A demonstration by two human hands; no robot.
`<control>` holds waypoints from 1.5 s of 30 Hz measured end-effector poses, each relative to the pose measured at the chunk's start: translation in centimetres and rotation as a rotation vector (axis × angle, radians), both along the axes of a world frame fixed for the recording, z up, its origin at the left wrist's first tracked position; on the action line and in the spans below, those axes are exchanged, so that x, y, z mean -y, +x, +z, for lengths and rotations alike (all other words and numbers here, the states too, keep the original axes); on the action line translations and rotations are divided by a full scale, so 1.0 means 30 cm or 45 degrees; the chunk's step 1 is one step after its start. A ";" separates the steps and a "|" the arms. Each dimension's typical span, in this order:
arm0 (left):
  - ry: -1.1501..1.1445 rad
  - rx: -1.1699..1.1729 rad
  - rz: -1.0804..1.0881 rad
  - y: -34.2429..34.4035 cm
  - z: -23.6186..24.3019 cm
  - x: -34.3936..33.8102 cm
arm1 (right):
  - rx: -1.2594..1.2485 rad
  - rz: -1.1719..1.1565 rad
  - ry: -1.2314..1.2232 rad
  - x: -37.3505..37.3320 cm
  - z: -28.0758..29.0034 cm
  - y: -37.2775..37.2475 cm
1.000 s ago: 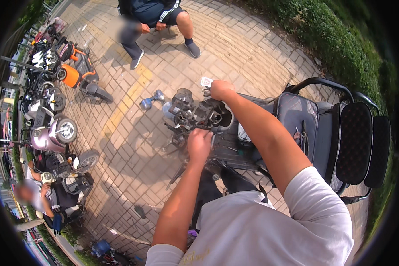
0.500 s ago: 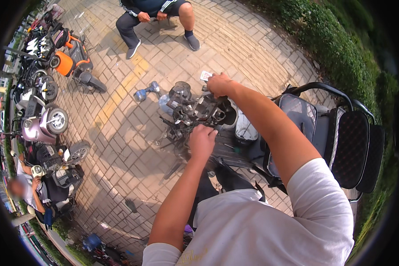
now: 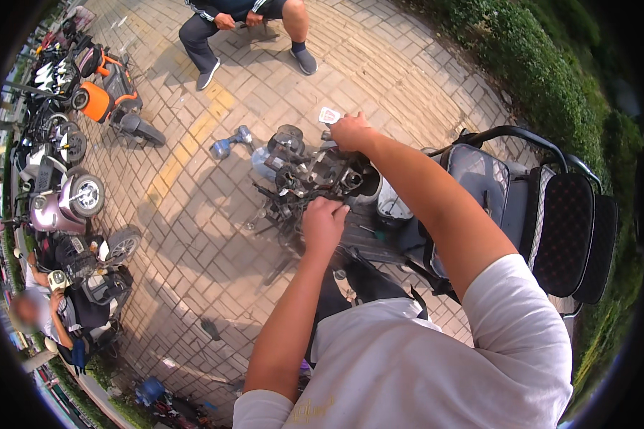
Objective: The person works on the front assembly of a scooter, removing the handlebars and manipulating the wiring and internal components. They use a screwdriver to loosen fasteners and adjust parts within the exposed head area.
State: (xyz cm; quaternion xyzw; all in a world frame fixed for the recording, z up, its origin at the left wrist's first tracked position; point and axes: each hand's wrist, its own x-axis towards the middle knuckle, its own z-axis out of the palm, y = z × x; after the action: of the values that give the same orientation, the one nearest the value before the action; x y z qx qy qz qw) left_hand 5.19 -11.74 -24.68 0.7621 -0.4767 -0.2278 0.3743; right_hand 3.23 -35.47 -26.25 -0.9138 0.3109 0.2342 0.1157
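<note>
In front of me stands an electric scooter with its front taken apart, showing bare metal, wires and a dark housing (image 3: 329, 175). Closed fingers of my left hand (image 3: 325, 223) press in at the near side of these parts; whatever they pinch is hidden. Reaching over the far side, my right hand (image 3: 352, 133) has curled fingers with one knuckle raised. A small white card-like piece with a reddish print (image 3: 328, 115) sits just beyond its fingertips; I cannot tell whether the hand holds it. A pale bowl-shaped cover (image 3: 393, 204) lies by my right forearm.
A blue cordless drill (image 3: 230, 143) lies on the paving left of the scooter. The scooter's seat (image 3: 565, 236) is at right, before a hedge (image 3: 508, 57). A person (image 3: 247, 18) sits ahead. An orange scooter (image 3: 96, 100) and others line the left, with another person (image 3: 57, 307).
The view has shifted slightly. The white piece by my right hand has tipped and shows more of its face. My left hand stays at the same parts, its fingers slightly repositioned.
</note>
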 end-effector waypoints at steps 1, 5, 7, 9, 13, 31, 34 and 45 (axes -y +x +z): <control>-0.021 -0.013 0.011 0.001 -0.004 -0.006 | -0.007 -0.024 0.010 -0.002 0.014 0.001; -0.052 -0.067 0.059 0.000 -0.012 -0.023 | -0.015 -0.101 -0.001 -0.024 0.014 0.017; -0.046 -0.075 0.068 -0.003 -0.010 -0.025 | -0.014 -0.165 -0.041 -0.023 -0.024 0.022; -0.043 -0.058 0.057 -0.001 -0.012 -0.027 | -0.015 -0.266 -0.086 -0.004 -0.063 0.019; -0.165 -0.056 0.062 -0.007 -0.027 -0.040 | 0.286 -0.466 0.116 0.006 0.160 -0.015; -0.070 0.092 -0.086 -0.028 0.006 0.002 | 1.155 -1.317 0.674 -0.321 -0.058 -0.491; -0.034 0.049 -0.101 -0.021 -0.009 -0.014 | 1.208 -1.356 0.751 -0.335 -0.030 -0.491; 0.204 -0.930 0.948 0.381 -0.284 -0.124 | 1.281 -1.472 0.670 -0.365 -0.100 -0.465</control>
State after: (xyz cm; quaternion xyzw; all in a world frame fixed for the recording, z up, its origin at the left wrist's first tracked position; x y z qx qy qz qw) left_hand 16.62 -8.03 -33.22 0.7769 0.0068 -0.3660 0.5122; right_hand -10.72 -24.52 -29.24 -0.5475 0.5794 -0.2363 0.5556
